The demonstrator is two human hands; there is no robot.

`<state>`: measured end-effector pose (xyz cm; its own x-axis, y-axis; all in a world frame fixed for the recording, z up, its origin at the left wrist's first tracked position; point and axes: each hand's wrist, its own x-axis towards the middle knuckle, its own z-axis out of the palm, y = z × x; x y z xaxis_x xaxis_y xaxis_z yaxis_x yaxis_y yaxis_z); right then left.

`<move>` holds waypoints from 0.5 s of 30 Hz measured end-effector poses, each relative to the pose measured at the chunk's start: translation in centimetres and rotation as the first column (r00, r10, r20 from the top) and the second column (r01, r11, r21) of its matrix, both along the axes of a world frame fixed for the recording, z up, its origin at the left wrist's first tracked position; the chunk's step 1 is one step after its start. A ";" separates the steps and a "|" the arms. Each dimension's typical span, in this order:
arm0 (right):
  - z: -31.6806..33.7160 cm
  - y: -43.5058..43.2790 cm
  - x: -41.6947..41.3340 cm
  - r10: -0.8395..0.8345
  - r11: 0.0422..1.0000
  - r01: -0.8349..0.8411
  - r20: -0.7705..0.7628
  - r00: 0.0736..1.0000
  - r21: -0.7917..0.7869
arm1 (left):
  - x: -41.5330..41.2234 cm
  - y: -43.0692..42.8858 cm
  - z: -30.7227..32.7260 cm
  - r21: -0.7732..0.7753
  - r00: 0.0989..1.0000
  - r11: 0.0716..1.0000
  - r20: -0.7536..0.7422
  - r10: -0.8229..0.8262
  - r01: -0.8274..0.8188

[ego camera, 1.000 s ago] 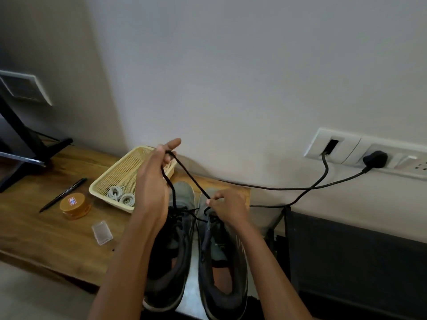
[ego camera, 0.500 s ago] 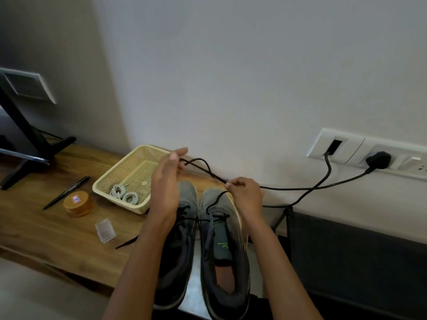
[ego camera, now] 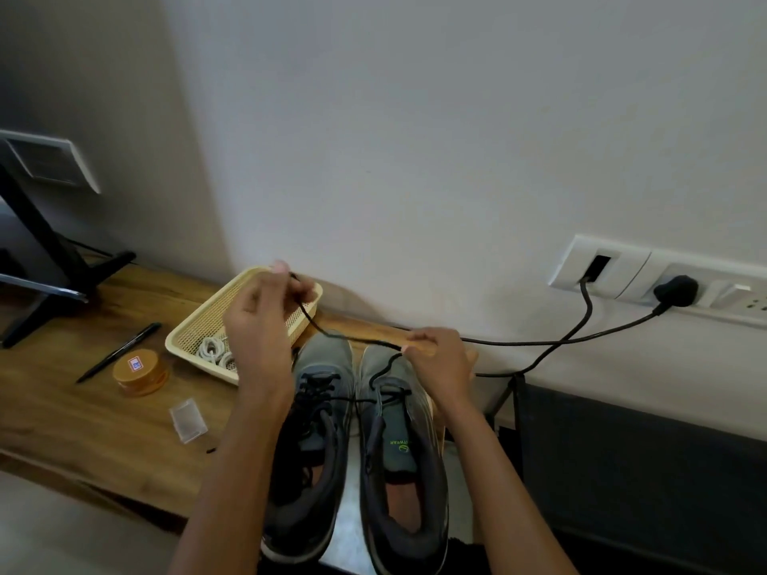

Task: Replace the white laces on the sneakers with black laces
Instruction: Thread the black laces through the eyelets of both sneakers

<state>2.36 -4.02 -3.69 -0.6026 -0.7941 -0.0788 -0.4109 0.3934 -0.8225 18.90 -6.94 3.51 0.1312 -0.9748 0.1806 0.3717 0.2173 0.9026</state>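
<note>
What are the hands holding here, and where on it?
Both pinch the black lace: left hand near its free end, right hand farther along, above the right sneaker.

A wooden table (ego camera: 83, 429) is set against a pale wall (ego camera: 415, 159). Laid on it from the left are a black stand (ego camera: 54, 276), a pen (ego camera: 120, 352), a round orange tin (ego camera: 141, 373) beside the pen, a small clear box (ego camera: 188, 420) and a yellow mesh basket (ego camera: 182, 346). Two grey sneakers (ego camera: 404, 450) are placed side by side at its right end, toes toward the wall.
</note>
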 end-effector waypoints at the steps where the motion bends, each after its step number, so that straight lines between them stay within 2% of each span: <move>1: 0.6 0.1 0.1 0.030 0.996 -0.029 0.014 0.999 -0.086 | -0.3 0.1 -0.6 -0.011 0.974 1.000 0.227 -0.005 0.008; 2: 1.3 0.2 0.2 0.071 0.982 -0.059 0.062 0.996 -0.179 | -0.8 0.1 -1.3 -0.003 0.914 0.999 0.403 -0.045 0.050; 4: 2.6 0.4 0.7 0.218 0.932 -0.135 0.222 0.950 -0.336 | -1.5 0.2 -2.9 0.049 0.768 0.987 0.623 -0.148 0.150; 6: 3.0 0.5 1.2 0.369 0.887 -0.215 0.346 0.863 -0.410 | -2.1 -0.1 -4.5 0.090 0.622 0.975 0.758 -0.198 0.201; 8: 2.8 0.5 1.7 0.422 0.875 -0.277 0.347 0.837 -0.396 | -2.5 -0.3 -5.6 0.094 0.523 0.968 0.827 -0.205 0.231; 15: 2.0 0.1 1.6 0.337 0.893 -0.238 0.218 0.916 -0.382 | -2.7 -0.2 -5.7 0.112 0.481 0.966 0.850 -0.214 0.232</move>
<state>3.93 -3.88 -1.65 -0.3375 -0.9359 0.1009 -0.2036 -0.0321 -0.9785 16.15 -7.15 -2.18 -0.3156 -0.9441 0.0957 -0.5338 0.2600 0.8047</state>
